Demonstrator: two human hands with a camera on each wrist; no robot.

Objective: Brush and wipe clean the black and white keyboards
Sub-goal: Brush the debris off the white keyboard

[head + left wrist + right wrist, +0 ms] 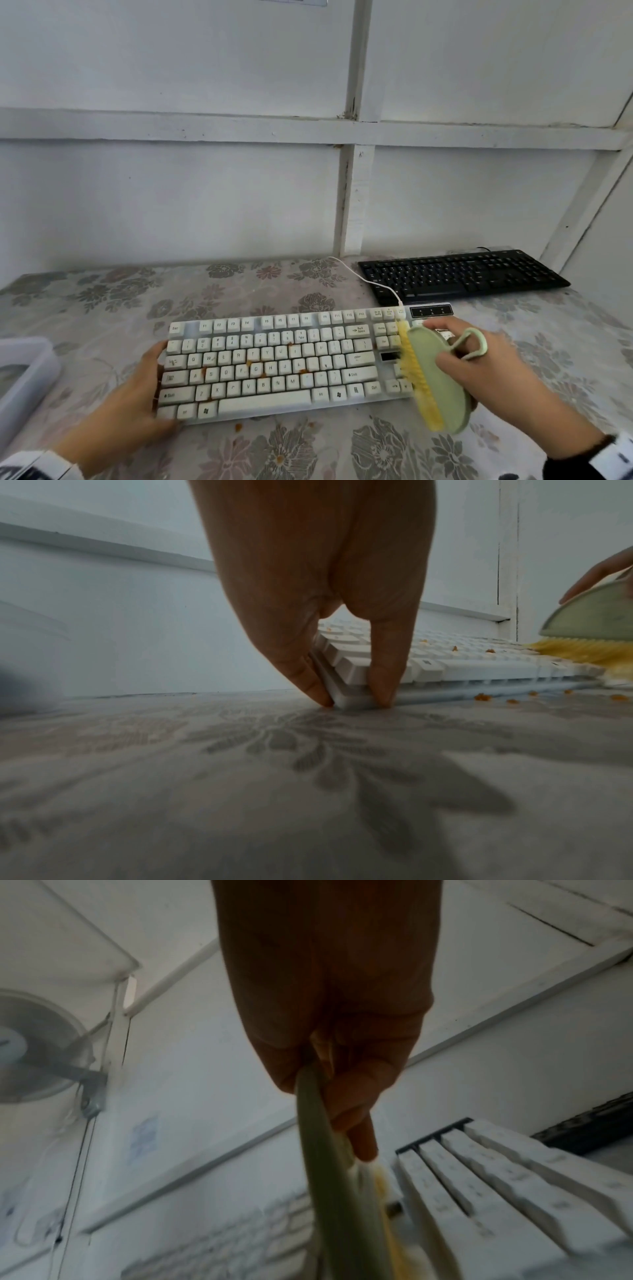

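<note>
The white keyboard [274, 363] lies across the middle of the table, with orange-brown crumbs [248, 363] among its keys. My left hand [161, 394] pinches its left end, one finger [301, 669] and the thumb [382, 680] on either side of the near corner. My right hand [486, 363] grips a green brush [438, 380] with yellow bristles [411, 363], tilted on edge over the keyboard's right end by the arrow keys. In the right wrist view the brush [329, 1177] hangs from my fingers [356, 1123] beside the number pad [496, 1183]. The black keyboard [462, 274] sits at the back right, untouched.
A flowered cloth [102, 301] covers the table. A white plastic container [24, 370] stands at the left edge. The white keyboard's cable [363, 277] runs back past the black keyboard's left end. Loose crumbs [481, 696] lie on the cloth before the keyboard. White walls close the back and right.
</note>
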